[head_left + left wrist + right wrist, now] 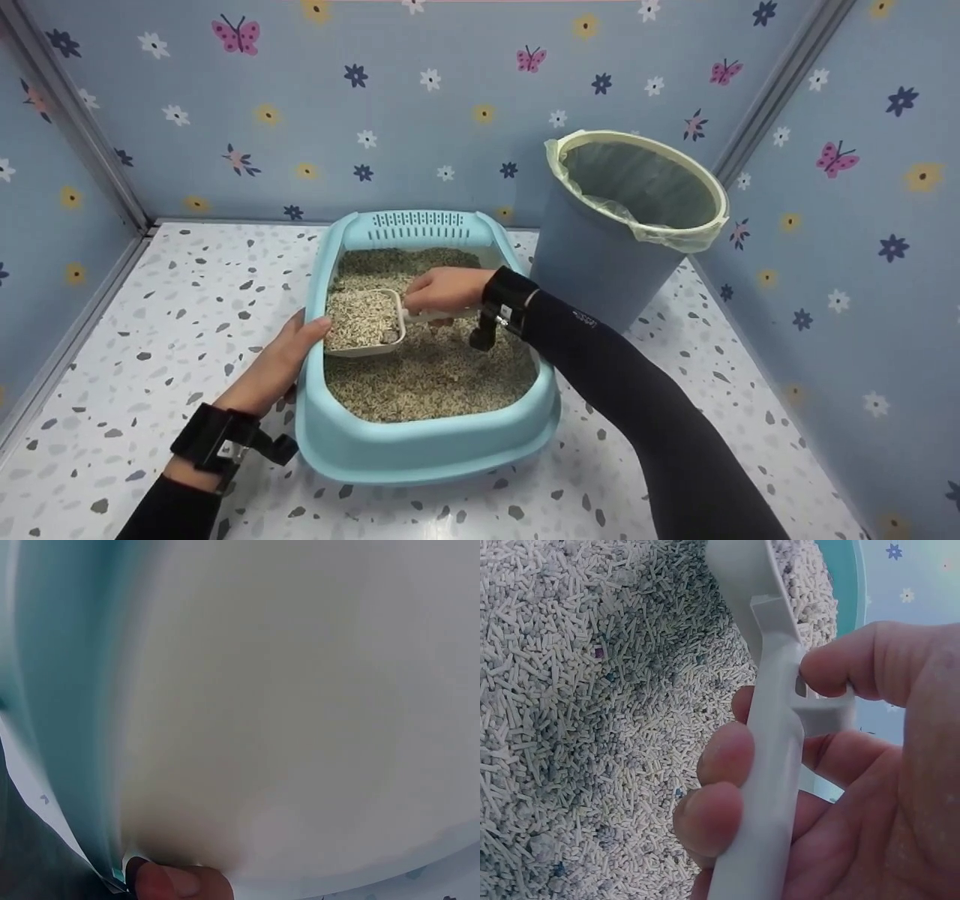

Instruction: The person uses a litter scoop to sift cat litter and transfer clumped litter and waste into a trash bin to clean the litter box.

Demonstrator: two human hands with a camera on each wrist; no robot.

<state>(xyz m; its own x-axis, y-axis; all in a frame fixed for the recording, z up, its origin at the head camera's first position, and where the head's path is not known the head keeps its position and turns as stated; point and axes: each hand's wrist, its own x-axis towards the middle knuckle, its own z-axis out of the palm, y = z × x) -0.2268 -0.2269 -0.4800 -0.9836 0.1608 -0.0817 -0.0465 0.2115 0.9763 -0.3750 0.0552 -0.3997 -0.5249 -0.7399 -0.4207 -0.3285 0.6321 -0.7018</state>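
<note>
A light blue litter box (pixel 427 450) stands on the speckled surface, filled with pale pellet litter (pixel 442 382). My right hand (pixel 448 290) grips a white litter scoop (pixel 761 757) by its handle, fingers curled round it and thumb near the scoop's neck. Heaped with pellets, the scoop's tray is over the left part of the box, close to the left rim. My left hand (pixel 279 358) holds that rim from outside, thumb on top and the other fingers mostly hidden. Its fingertips (pixel 187 883) show at the bottom of the left wrist view, against the box's wall.
To the right of the box stands a tall blue-grey bin (pixel 600 262) with a thin pale liner folded over its rim. Blue flowered panels (pixel 420 112) rise at the back and on both sides. The speckled surface (pixel 187 300) extends around the box.
</note>
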